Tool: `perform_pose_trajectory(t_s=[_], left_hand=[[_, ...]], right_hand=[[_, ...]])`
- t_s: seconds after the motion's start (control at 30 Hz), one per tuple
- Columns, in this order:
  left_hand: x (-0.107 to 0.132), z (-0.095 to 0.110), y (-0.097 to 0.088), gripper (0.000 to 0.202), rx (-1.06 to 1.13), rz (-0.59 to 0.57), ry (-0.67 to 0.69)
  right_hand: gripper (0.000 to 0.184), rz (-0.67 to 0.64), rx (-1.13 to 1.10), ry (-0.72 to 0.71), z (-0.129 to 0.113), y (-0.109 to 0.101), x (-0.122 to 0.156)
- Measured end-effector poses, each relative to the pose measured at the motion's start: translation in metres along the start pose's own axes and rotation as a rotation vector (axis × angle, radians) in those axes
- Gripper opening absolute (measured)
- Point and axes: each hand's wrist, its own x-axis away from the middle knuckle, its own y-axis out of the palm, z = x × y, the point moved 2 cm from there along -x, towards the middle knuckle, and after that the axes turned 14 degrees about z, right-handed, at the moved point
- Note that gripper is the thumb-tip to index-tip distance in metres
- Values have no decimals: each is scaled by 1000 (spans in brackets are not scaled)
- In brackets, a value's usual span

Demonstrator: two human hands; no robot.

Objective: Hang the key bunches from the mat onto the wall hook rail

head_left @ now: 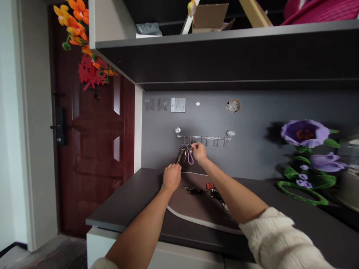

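Note:
A metal hook rail (pixel 203 138) is fixed to the grey back wall. From its left hooks hang keys on rings, one with a dark brown strap (pixel 180 156) that bears light lettering, another with a pink loop (pixel 190 158). My left hand (pixel 172 177) is closed around the lower end of the brown strap. Just under the rail, the fingers of my right hand (pixel 199 153) pinch the edge of a key ring (pixel 189 146) beside the pink loop. Whether this ring rests on a hook cannot be made out. Below, more keys (pixel 195 191) lie on a brown mat (pixel 190 211).
A dark shelf (pixel 224 56) juts out overhead with boxes on it. Purple artificial flowers (pixel 305 133) stand at the right of the counter (pixel 126 201). Two small clear hooks and a label strip (pixel 178 105) sit above the rail. A dark red door (pixel 92 168) is at left.

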Motion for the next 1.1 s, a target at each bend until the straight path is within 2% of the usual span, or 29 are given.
perform_pose_trajectory(t_s=[0.23,0.37,0.57,0.7,0.9,1.1], left_hand=[[-1,0,-1,27,-8,-17,-11],[-1,0,-2,28,1,-10,-2],[-1,0,-2,27,15,0,2],[-2,0,-3,27,15,-1,-2],[-2,-1,-1,28,1,-13,-7],[-2,-3,1,29,-2,-22,3]], right_hand=[[20,133,40,70,6,20,-13],[20,168,4,63,8,24,-14],[19,205,-1,173,12,29,-13],[18,243,-58,173,18,33,-10],[18,224,-24,219,22,33,-4],[18,229,-86,198,24,29,-1]])
